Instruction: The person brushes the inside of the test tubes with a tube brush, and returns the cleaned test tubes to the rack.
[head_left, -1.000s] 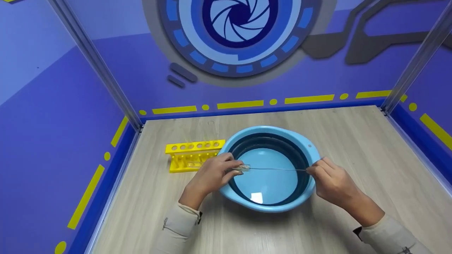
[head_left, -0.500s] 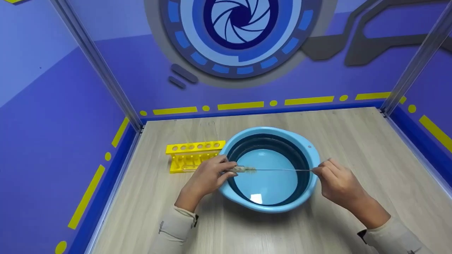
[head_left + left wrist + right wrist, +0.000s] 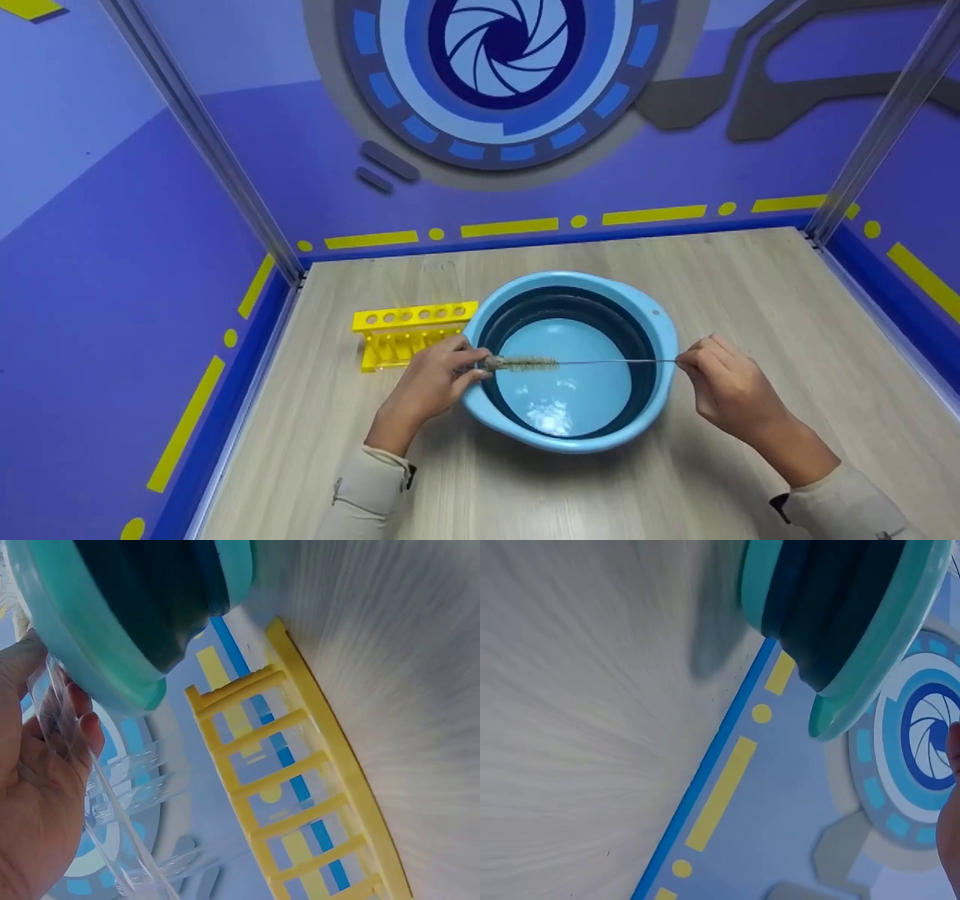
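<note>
My left hand (image 3: 429, 381) grips a clear glass test tube (image 3: 111, 817), which lies along the palm in the left wrist view. A test tube brush (image 3: 529, 363) extends level from the tube's mouth over the basin, its pale bristles mostly outside the glass. My right hand (image 3: 733, 386) pinches the end of the brush's thin wire handle just beyond the basin's right rim. Only a sliver of that hand shows in the right wrist view. Beneath the brush stands a light blue basin (image 3: 577, 444) with dark collapsible walls and water rippling inside. The brush tip is hidden at the left fingers.
Left of the basin, close to its rim, stands a yellow test tube rack (image 3: 415, 320). Several clear tubes (image 3: 135, 791) stand up from it. Blue printed panels (image 3: 247, 150) enclose the wooden tabletop (image 3: 757, 300) at the back and sides.
My right hand has moved right, drawing the brush's bristles out of the tube. The left hand has shifted slightly left with the tube. Ripples now show on the water.
</note>
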The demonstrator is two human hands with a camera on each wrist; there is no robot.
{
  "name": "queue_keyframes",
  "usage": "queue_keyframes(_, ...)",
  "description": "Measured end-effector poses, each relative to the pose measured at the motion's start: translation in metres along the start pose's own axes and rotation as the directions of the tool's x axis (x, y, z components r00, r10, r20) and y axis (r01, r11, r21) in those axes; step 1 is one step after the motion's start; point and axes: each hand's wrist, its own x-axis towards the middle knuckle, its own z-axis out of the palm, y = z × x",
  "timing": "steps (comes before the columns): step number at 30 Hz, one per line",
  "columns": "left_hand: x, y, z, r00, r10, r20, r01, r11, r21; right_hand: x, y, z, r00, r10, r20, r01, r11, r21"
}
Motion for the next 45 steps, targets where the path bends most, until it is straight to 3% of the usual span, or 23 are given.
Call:
queue_keyframes(4,0.0,0.0,0.002,1.0,0.017,-0.017,-0.017,1.0,0.012,-0.001,0.002,0.001,0.999,0.036,-0.007,-0.036,0.999,0.027)
queue_keyframes(8,-0.001,0.001,0.006,0.997,0.05,-0.062,-0.047,0.997,0.055,-0.001,0.002,0.001,0.995,0.097,-0.023,-0.093,0.986,0.14)
queue_keyframes(12,0.0,0.002,0.011,0.986,0.104,-0.13,-0.09,0.99,0.111,-0.002,-0.001,0.002,0.982,0.187,-0.026,-0.174,0.951,0.254)
queue_keyframes(17,0.001,0.004,0.014,0.967,0.168,-0.192,-0.139,0.978,0.152,-0.002,-0.008,0.002,0.947,0.321,-0.011,-0.301,0.898,0.321)
queue_keyframes(23,0.004,0.005,0.016,0.935,0.235,-0.264,-0.193,0.965,0.177,-0.002,-0.011,0.003,0.897,0.44,0.031,-0.414,0.815,0.405)
queue_keyframes(27,0.006,0.008,0.019,0.912,0.282,-0.297,-0.235,0.954,0.185,0.002,-0.017,0.003,0.838,0.537,0.099,-0.516,0.72,0.464)
queue_keyframes(30,0.01,0.013,0.021,0.905,0.31,-0.291,-0.263,0.946,0.19,0.007,-0.024,0.004,0.794,0.588,0.155,-0.575,0.643,0.506)
queue_keyframes(32,0.012,0.017,0.022,0.905,0.314,-0.286,-0.267,0.944,0.191,0.011,-0.027,0.005,0.778,0.602,0.179,-0.595,0.617,0.515)
queue_keyframes(40,0.017,0.025,0.025,0.911,0.289,-0.296,-0.244,0.953,0.179,0.021,-0.035,0.012,0.734,0.641,0.224,-0.65,0.568,0.506)
queue_keyframes(45,0.021,0.029,0.027,0.905,0.305,-0.297,-0.257,0.947,0.193,0.019,-0.038,0.018,0.732,0.64,0.232,-0.658,0.577,0.485)
